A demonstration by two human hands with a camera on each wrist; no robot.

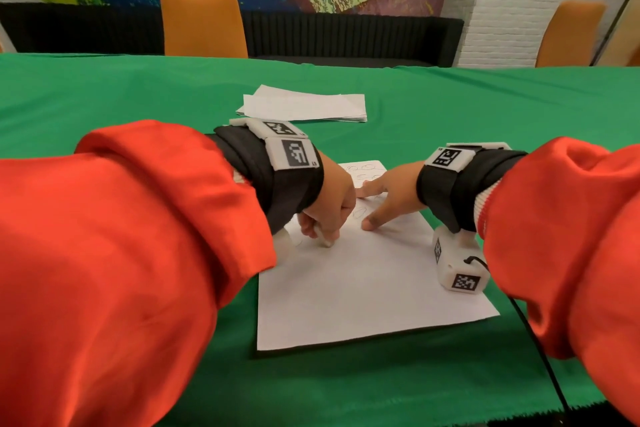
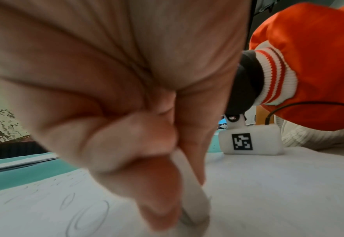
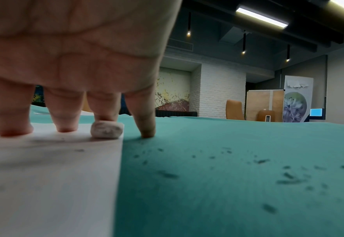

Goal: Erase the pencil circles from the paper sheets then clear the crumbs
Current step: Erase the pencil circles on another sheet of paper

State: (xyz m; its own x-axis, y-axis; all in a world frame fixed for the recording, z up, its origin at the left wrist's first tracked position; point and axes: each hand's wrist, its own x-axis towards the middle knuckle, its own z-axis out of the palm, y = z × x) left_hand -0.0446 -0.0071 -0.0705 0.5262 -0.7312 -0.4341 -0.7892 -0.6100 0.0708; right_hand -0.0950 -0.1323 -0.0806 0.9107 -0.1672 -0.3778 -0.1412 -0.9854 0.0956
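A white paper sheet [image 1: 363, 281] lies on the green tablecloth [image 1: 104, 97], with faint pencil circles [image 1: 360, 211] in its far half. My left hand [image 1: 329, 208] pinches a white eraser [image 1: 326, 241] and holds its tip on the paper. In the left wrist view the eraser [image 2: 195, 205] touches down beside drawn ovals [image 2: 85, 219]. My right hand [image 1: 391, 194] presses flat on the sheet with its fingers spread. The right wrist view shows these fingertips [image 3: 14, 129] on the paper [image 3: 55, 176] and a smudged white eraser piece [image 3: 107, 131] lying by the sheet's edge.
Dark eraser crumbs [image 3: 288, 176] lie scattered on the cloth right of the sheet. A stack of white sheets [image 1: 304, 106] sits farther back. Orange chairs [image 1: 204, 22] [image 1: 568, 35] stand behind the table. A black cable [image 1: 540, 350] runs from my right wrist over the near edge.
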